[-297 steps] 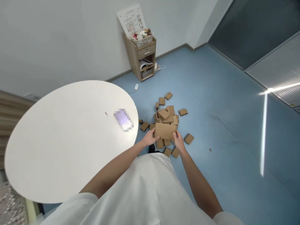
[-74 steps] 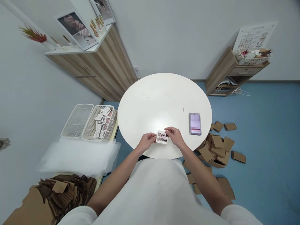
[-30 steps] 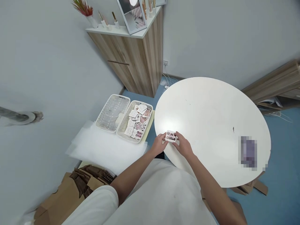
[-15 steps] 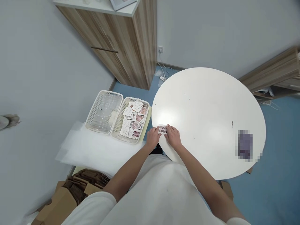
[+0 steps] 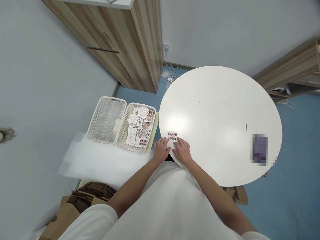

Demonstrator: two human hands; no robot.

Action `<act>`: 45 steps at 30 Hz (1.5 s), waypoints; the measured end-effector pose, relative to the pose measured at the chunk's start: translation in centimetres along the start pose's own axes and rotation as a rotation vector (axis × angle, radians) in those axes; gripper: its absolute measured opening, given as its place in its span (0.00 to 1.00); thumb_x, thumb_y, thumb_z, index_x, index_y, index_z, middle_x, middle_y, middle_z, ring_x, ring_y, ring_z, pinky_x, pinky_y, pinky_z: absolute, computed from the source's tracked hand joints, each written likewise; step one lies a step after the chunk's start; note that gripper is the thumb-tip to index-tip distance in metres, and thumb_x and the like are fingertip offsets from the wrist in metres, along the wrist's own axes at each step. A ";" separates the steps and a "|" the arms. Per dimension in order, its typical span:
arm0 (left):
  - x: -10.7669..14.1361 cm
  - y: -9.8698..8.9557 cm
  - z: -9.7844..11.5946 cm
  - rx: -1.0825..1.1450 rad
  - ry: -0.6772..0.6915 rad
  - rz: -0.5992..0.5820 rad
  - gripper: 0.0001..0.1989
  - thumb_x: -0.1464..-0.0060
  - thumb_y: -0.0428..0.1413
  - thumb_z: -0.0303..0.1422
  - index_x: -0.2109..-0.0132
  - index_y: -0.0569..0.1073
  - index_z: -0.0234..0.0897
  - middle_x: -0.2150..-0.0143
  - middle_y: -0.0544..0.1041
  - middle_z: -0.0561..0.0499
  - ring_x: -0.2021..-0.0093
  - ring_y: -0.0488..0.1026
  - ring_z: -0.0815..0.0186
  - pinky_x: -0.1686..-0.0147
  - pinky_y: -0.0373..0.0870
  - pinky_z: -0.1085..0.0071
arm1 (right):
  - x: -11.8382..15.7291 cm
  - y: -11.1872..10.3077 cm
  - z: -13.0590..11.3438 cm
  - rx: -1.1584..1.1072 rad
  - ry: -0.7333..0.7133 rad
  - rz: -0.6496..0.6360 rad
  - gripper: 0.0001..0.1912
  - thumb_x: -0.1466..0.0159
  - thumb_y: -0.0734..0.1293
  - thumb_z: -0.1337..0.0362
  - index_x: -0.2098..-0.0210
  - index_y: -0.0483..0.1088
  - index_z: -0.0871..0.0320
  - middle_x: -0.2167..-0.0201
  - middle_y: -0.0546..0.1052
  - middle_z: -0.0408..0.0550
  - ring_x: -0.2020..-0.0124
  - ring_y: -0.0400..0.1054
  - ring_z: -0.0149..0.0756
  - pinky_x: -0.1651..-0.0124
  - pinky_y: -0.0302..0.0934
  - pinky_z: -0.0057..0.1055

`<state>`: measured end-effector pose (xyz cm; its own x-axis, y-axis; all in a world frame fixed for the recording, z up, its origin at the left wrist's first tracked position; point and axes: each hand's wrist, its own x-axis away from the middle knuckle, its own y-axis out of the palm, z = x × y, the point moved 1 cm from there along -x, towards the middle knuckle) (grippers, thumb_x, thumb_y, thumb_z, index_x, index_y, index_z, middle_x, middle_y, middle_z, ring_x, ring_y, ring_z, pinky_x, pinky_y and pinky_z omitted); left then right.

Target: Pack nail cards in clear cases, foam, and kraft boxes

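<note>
A small card with two rows of dark and pink oval pieces (image 5: 172, 136) lies flat on the white round table (image 5: 220, 100), close to its near left edge. My left hand (image 5: 161, 151) is at the card's lower left corner, fingers apart and nothing held. On the other side, my right hand (image 5: 182, 150) rests by the lower right corner with its fingers spread, also holding nothing. Fingertips of both hands are at or very near the card's lower edge; whether they touch it is too small to tell.
Left of the table, one white basket (image 5: 119, 138) holds many similar cards, another (image 5: 92, 125) clear plastic pieces. Translucent sheets (image 5: 100, 160) lie nearer, above cardboard boxes (image 5: 61, 216). A pixelated purple item (image 5: 260, 149) is on the table's right.
The card has gone from between my fingers to lying on the table. Both hands have opened and drawn back toward me a little. The view has shifted slightly.
</note>
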<state>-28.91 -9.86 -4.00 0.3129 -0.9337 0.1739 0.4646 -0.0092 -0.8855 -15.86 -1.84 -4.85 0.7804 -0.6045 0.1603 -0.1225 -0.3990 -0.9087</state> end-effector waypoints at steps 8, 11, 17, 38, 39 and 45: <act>-0.7 -0.3 -0.1 -0.020 0.012 0.004 0.23 0.46 0.44 0.36 0.43 0.58 0.37 0.41 0.58 0.43 0.41 0.51 0.53 0.46 0.45 0.55 | -1.3 -0.3 -1.1 0.042 0.021 0.020 0.19 0.40 0.57 0.60 0.50 0.60 0.56 0.42 0.56 0.55 0.44 0.49 0.47 0.49 0.44 0.44; -1.4 -0.7 -0.3 -0.011 0.017 0.023 0.24 0.46 0.44 0.36 0.42 0.57 0.36 0.40 0.58 0.43 0.40 0.50 0.52 0.46 0.45 0.55 | -2.2 -0.5 -1.3 0.057 0.021 0.026 0.19 0.40 0.57 0.61 0.49 0.59 0.56 0.42 0.56 0.55 0.44 0.49 0.47 0.49 0.44 0.45; -2.7 -1.3 -0.8 -0.023 0.020 0.019 0.25 0.45 0.43 0.36 0.41 0.55 0.34 0.39 0.56 0.43 0.39 0.48 0.53 0.45 0.43 0.55 | -3.8 -0.9 -1.4 0.071 0.019 0.005 0.20 0.40 0.56 0.61 0.48 0.58 0.57 0.41 0.55 0.54 0.44 0.48 0.47 0.49 0.43 0.45; -2.5 -0.2 -0.7 -0.183 -0.013 0.022 0.26 0.43 0.38 0.36 0.39 0.49 0.32 0.37 0.51 0.42 0.37 0.42 0.57 0.45 0.46 0.57 | -3.9 -0.9 -1.2 0.094 0.015 -0.022 0.24 0.38 0.54 0.59 0.44 0.53 0.59 0.39 0.49 0.57 0.42 0.44 0.47 0.49 0.44 0.45; -2.4 -0.1 -0.5 -0.188 -0.023 0.028 0.26 0.43 0.38 0.36 0.39 0.49 0.31 0.37 0.50 0.42 0.37 0.41 0.57 0.45 0.45 0.56 | -3.8 -0.9 -1.1 0.089 0.005 -0.019 0.24 0.39 0.54 0.59 0.44 0.52 0.59 0.39 0.48 0.57 0.41 0.44 0.47 0.49 0.44 0.45; 0.5 -0.3 1.7 -0.230 -0.103 0.055 0.26 0.43 0.38 0.36 0.39 0.50 0.30 0.37 0.49 0.41 0.37 0.40 0.57 0.45 0.44 0.55 | -1.4 -1.6 0.0 0.012 -0.061 -0.041 0.27 0.39 0.56 0.59 0.43 0.49 0.61 0.40 0.50 0.60 0.43 0.49 0.47 0.49 0.48 0.43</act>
<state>-27.51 -9.74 -2.88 0.4210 -0.8937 0.1553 0.2477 -0.0514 -0.9675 -16.78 -0.32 -3.60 0.8205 -0.5444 0.1742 -0.0821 -0.4139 -0.9066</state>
